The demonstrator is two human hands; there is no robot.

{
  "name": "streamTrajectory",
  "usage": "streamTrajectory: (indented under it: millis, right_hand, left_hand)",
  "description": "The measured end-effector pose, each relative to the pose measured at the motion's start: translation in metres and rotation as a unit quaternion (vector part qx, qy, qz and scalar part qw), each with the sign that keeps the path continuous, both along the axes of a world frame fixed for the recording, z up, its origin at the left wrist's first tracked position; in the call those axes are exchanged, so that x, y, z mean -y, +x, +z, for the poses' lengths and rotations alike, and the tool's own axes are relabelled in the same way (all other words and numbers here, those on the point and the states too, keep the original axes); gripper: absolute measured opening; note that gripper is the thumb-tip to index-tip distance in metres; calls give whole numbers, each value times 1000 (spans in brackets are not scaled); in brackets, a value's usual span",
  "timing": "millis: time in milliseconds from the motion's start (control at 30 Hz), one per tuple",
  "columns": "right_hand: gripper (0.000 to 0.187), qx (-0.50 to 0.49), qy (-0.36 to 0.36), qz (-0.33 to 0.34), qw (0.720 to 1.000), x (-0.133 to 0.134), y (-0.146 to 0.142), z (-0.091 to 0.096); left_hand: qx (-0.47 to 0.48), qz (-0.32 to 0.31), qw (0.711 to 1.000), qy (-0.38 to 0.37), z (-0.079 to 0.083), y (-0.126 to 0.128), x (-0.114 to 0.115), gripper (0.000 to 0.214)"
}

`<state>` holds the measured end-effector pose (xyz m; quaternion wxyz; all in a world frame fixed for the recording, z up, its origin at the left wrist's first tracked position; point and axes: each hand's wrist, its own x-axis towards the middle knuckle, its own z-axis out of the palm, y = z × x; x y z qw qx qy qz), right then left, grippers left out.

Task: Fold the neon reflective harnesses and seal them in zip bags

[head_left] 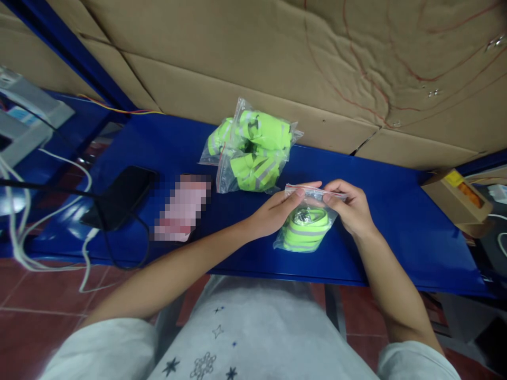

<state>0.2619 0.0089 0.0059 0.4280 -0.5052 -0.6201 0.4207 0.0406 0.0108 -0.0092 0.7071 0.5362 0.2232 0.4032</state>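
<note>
A clear zip-lock bag with a red line along its top edge is between my hands, low over the blue table. Inside it lies a coiled neon-yellow reflective strap with silver stripes. My left hand pinches the left part of the bag's top edge between thumb and fingers. At the right part of the same edge, my right hand grips with its thumb in front and fingers behind. Just beyond my left hand, several similar bags of neon-yellow straps are piled together.
Left on the blue table lie a black phone with a white cable and a pixelated pinkish item. White cables hang at the far left. A cardboard box stands at the right; cardboard sheeting backs the table.
</note>
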Motion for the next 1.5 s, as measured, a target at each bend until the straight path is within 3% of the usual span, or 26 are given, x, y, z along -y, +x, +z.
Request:
streamTrajectory:
  millis: [100,233,333,467,1067,1300,1500]
  right_hand:
    - [26,7,7,4,1000,-1,1,-1]
    - [26,-4,27,-24,999,-4,3,-3]
    - [28,-18,29,-53,998,-8,4,-6]
    - [27,-34,20,-67,997,-10,4,-10]
    - [28,-31,44,-27,998,-2,0,-7]
    - [28,-16,66,-42,997,2,-3,-5]
    - [25,-4,81,-23,996,8,-8,-3]
  left_hand:
    - [3,50,999,7,-1,2,2,53]
    - [20,216,976,-7,-1,1,-1,32]
    - [23,274,961,-18,1,-5,-7,29]
    - [12,247,968,-40,1,-7,-11,29]
    - [20,239,970,40,3,-5,-3,28]
    - [21,217,976,9,6,-5,-1,29]
    - [21,203,978,48,7,-4,3,23]
